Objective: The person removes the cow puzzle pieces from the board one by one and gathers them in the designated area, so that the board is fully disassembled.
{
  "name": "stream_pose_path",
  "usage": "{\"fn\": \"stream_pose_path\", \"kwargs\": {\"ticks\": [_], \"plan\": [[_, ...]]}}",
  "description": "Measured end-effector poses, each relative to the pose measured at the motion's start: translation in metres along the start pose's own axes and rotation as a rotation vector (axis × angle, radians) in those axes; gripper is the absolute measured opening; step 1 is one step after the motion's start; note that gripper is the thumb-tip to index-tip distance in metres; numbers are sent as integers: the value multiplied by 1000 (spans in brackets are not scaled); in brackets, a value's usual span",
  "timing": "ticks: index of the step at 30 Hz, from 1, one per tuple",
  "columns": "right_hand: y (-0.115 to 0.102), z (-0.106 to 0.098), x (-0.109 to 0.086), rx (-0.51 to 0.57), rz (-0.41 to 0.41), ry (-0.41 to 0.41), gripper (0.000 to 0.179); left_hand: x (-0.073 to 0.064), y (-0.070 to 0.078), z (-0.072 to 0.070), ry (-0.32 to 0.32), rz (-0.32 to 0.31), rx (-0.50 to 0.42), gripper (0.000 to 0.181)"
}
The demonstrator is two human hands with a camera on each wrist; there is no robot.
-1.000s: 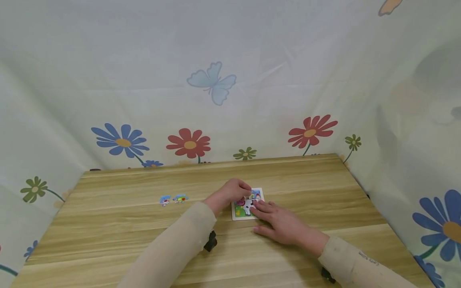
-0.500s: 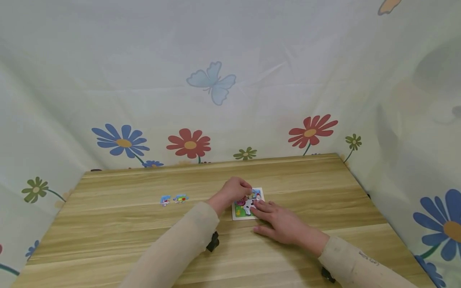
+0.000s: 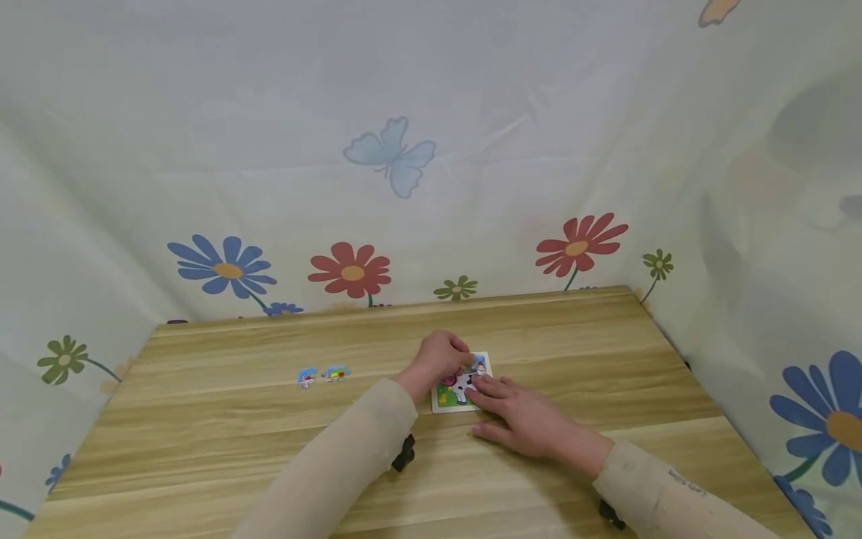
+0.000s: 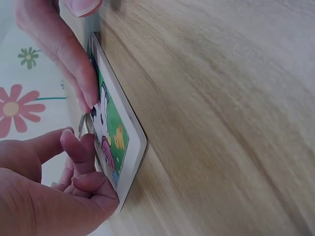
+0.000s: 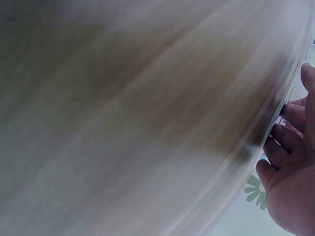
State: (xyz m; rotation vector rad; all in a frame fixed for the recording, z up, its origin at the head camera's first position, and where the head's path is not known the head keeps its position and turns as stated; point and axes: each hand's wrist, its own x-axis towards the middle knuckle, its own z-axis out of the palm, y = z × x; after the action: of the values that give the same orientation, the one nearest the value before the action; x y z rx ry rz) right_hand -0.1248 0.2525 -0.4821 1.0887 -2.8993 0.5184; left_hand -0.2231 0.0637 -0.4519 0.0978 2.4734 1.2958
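A small square jigsaw puzzle (image 3: 461,391) with a cow picture and a white border lies on the wooden table. At its far left part my left hand (image 3: 438,358) bends over the picture, thumb and fingertips together. In the left wrist view the left hand (image 4: 59,191) pinches a thin puzzle piece (image 4: 82,123), tilted up from the board; its face is hidden. My right hand (image 3: 525,415) rests with extended fingers on the puzzle's right side, covering part of the cow. The right wrist view shows the right hand (image 5: 290,152) at the edge of the frame.
Two loose puzzle pieces, a blue-and-white piece (image 3: 307,376) and a colourful piece (image 3: 336,373), lie on the table (image 3: 236,442) to the left. A flower-printed curtain (image 3: 471,150) hangs around the table's back and sides.
My left hand has shifted slightly to the right over the puzzle, its fingertips still together. The right hand stays in place on the puzzle.
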Motion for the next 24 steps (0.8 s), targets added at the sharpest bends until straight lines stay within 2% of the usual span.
{"fn": "stream_pose_path", "kwargs": {"ticks": [9, 17, 21, 24], "plan": [[1, 0, 0, 8, 16, -22, 61, 0, 2, 2, 8, -9, 22, 16], [0, 0, 1, 7, 23, -27, 61, 1, 2, 2, 5, -6, 3, 13], [0, 0, 1, 4, 22, -26, 61, 0, 0, -2, -8, 14, -12, 11], [-1, 0, 2, 7, 38, -41, 61, 5, -3, -9, -19, 25, -35, 12]]}}
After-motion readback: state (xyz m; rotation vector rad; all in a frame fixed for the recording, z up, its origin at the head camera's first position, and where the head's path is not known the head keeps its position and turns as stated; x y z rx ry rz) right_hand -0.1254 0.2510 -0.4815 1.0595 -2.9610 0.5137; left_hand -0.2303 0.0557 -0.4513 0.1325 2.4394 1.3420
